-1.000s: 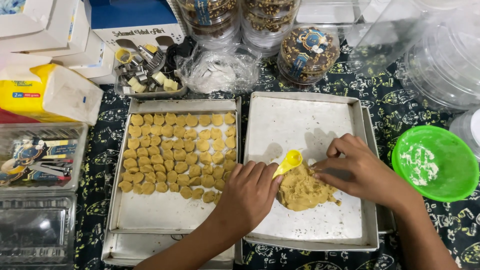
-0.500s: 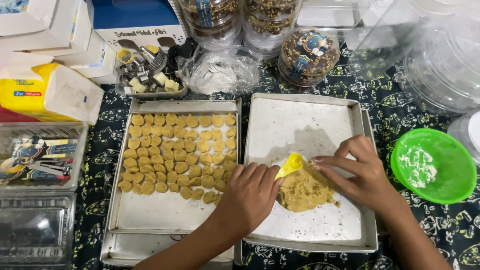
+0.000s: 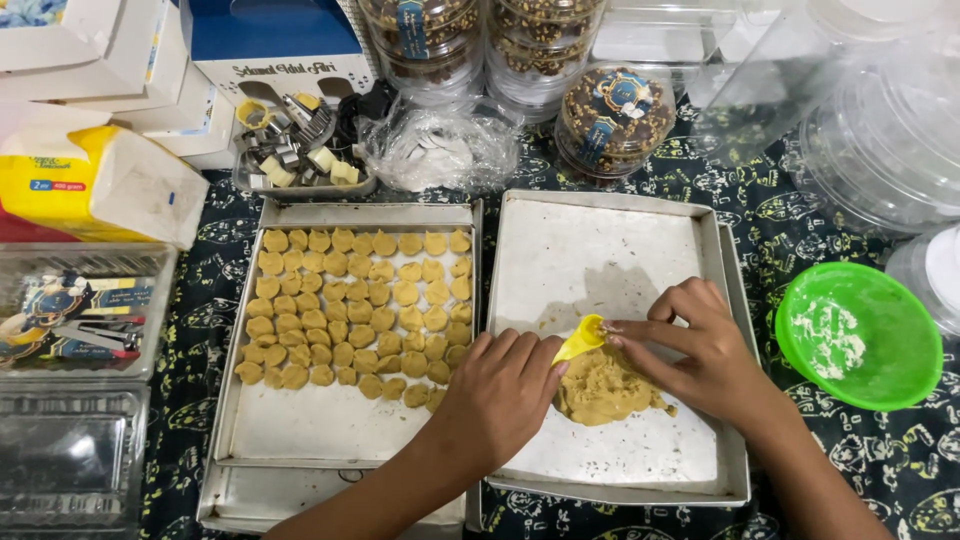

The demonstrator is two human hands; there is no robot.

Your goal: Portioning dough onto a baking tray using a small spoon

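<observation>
Still pinching yellow cutter (image 3: 582,340) between both hands (image 3: 500,395) (image 3: 700,350), now shifted slightly left over dough (image 3: 603,388) on right tray (image 3: 600,250).

Green bowl (image 3: 858,335) stands right of the left baking tray (image 3: 300,440). Yellow packet (image 3: 95,190) lies to that tray's upper left; jars of cookies (image 3: 612,118) and crumpled plastic bag (image 3: 440,150) sit above it.
</observation>
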